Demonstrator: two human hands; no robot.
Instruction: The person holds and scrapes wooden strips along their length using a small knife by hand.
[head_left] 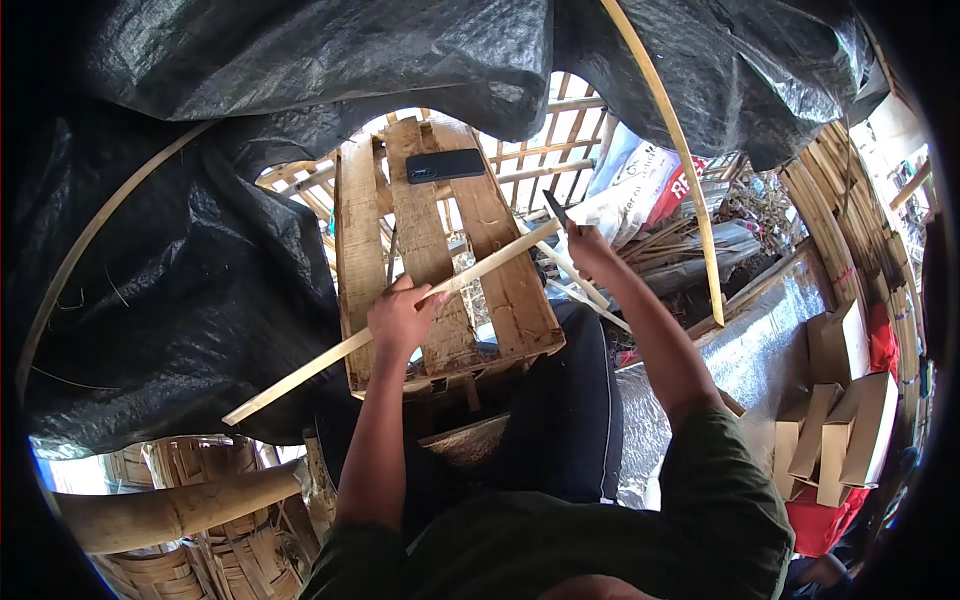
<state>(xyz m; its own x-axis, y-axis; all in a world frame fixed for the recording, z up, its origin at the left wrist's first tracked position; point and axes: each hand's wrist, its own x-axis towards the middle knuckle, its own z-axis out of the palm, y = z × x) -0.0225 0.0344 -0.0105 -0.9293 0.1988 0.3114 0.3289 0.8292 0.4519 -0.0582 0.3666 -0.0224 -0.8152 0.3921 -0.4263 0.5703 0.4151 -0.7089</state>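
Fingers closed around the pale bamboo strip (320, 363) near its middle, the left hand (400, 315) holds it slanting across the slatted wooden bench (425, 250); the right hand (592, 252) clamps a knife (555, 207) beside its farther end, phone (445, 166) beyond

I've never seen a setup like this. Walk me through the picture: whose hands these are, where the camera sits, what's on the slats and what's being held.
There is no machine here: these are a person's own bare hands. The single picture comes from a camera worn on their head, looking forward and down, so their arms reach in from the bottom. The left hand holds a long, pale strip that slants across a slatted wooden stand. The right hand grips a dark-bladed knife near the strip's upper end. A dark phone lies on the far part of the slats.
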